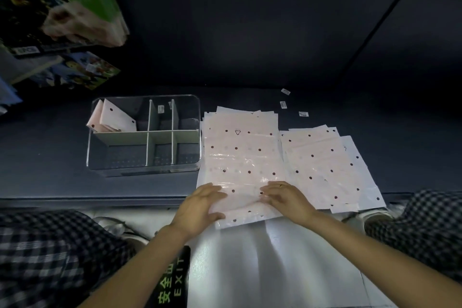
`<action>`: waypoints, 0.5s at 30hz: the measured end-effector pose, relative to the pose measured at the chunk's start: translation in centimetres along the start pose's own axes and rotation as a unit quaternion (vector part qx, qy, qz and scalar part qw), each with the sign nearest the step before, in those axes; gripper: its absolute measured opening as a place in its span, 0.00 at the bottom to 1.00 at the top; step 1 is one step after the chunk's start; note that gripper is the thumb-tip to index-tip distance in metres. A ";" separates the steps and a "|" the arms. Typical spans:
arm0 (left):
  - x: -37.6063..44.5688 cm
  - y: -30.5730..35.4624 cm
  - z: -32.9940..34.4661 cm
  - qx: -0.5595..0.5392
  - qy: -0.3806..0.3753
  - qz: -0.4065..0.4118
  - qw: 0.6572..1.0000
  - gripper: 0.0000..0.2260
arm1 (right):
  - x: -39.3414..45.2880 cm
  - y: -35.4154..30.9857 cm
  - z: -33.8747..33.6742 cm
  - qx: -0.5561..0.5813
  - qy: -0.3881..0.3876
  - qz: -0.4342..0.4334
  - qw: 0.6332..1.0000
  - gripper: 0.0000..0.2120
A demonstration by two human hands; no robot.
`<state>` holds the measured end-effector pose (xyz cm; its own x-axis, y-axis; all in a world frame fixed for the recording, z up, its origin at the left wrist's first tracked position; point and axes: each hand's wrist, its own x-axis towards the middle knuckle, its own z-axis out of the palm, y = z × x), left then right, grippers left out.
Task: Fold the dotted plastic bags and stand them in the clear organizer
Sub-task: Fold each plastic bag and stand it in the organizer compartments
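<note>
Both hands press flat on the near end of a stack of pale pink plastic bags with dark dots (241, 157), just right of the clear rectangular organizer with grey dividers (145, 135)

The left hand (200, 204) and right hand (287, 197) lie open with fingers spread on the top bag, whose near edge hangs past the dark shelf edge (87, 199). Right of the organizer, beyond this stack, lies a second fanned pile of dotted bags (330, 165). Folded dotted bags (112, 117) stand tilted in the organizer's far-left compartment

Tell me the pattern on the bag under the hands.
Pale pink plastic bag with dark dots; head view.
</note>
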<state>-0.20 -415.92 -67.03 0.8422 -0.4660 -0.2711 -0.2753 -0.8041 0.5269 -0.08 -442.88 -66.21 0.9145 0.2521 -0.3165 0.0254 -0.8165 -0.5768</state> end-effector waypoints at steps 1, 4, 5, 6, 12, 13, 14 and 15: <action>0.1 0.2 -0.4 -0.008 0.006 0.001 1.000 0.24 | 0.1 -0.5 -0.7 0.029 -0.012 0.010 0.999 0.11; 0.5 0.9 -2.0 -0.049 0.007 -0.002 0.999 0.17 | 0.0 -1.7 -3.6 0.146 -0.079 0.012 0.986 0.10; 0.6 1.2 -2.8 -0.083 0.003 -0.012 0.996 0.12 | 0.0 -2.1 -4.6 0.161 -0.104 0.011 0.981 0.13; 0.7 1.6 -3.6 -0.130 -0.006 -0.024 0.991 0.08 | 0.1 -2.4 -5.7 0.173 -0.131 0.016 0.976 0.16; 1.6 2.8 -6.8 -0.317 0.004 -0.040 0.948 0.05 | 1.1 -2.7 -10.0 0.216 -0.203 0.044 0.954 0.15; 1.8 3.0 -6.6 -0.301 0.065 -0.053 0.950 0.09 | 1.6 -2.8 -10.1 0.219 -0.186 0.053 0.956 0.15; 1.8 3.3 -6.3 -0.272 0.133 -0.064 0.951 0.11 | 2.1 -2.8 -10.1 0.221 -0.165 0.063 0.959 0.14; 1.8 3.6 -5.9 -0.229 0.199 -0.062 0.951 0.13 | 2.7 -2.7 -10.1 0.223 -0.145 0.076 0.961 0.13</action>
<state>2.99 -417.49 -60.84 0.9888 -0.1291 -0.0754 -0.0092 -0.5560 0.8311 6.35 -445.22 -57.92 0.7419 0.3347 -0.5809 -0.3334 -0.5676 -0.7528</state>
